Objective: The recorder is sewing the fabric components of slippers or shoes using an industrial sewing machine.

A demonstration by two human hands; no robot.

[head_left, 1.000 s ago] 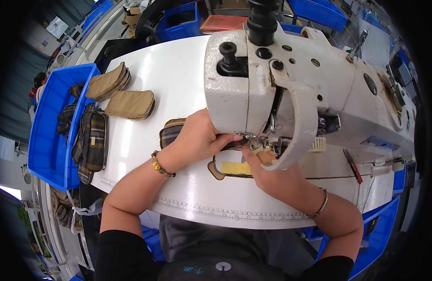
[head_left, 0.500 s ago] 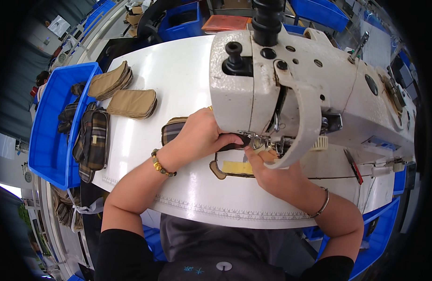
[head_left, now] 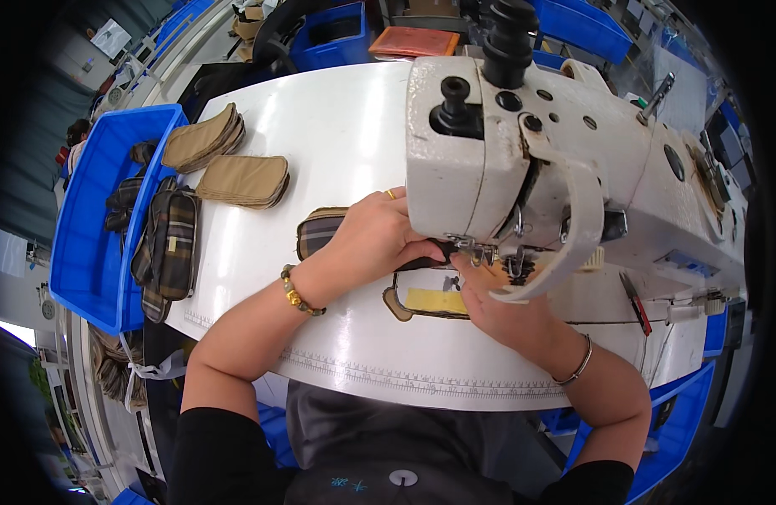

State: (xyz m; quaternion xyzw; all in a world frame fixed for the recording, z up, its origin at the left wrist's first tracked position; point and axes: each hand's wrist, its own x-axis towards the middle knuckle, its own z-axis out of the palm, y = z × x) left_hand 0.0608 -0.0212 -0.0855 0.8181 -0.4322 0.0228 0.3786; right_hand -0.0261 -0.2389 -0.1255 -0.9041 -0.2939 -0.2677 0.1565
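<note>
My left hand (head_left: 373, 240) pinches the edge of a dark fabric piece (head_left: 423, 262) between thumb and fingers, right beside the sewing machine's needle area. From the other side, my right hand (head_left: 507, 310) grips the same fabric close to the presser foot (head_left: 482, 255); the machine's white guard hides some of its fingers. The white sewing machine (head_left: 455, 172) stands over the work. Behind my left wrist lies a plaid panel with dark edging (head_left: 317, 233). A yellow strip (head_left: 438, 300) and a tan-edged piece (head_left: 395, 305) lie below the fabric.
Two stacks of tan fabric pieces (head_left: 243, 180) lie on the white table (head_left: 346, 109). A blue bin (head_left: 93, 227) with dark items stands left, plaid pouches (head_left: 165, 240) at its edge. Red-handled snips (head_left: 634, 303) lie right. A ruler scale (head_left: 421, 383) runs along the front edge.
The view has shifted, so machine and table pieces sit farther right in the picture. Both hands keep hold of the fabric beside the presser foot, their fingertips close together.
</note>
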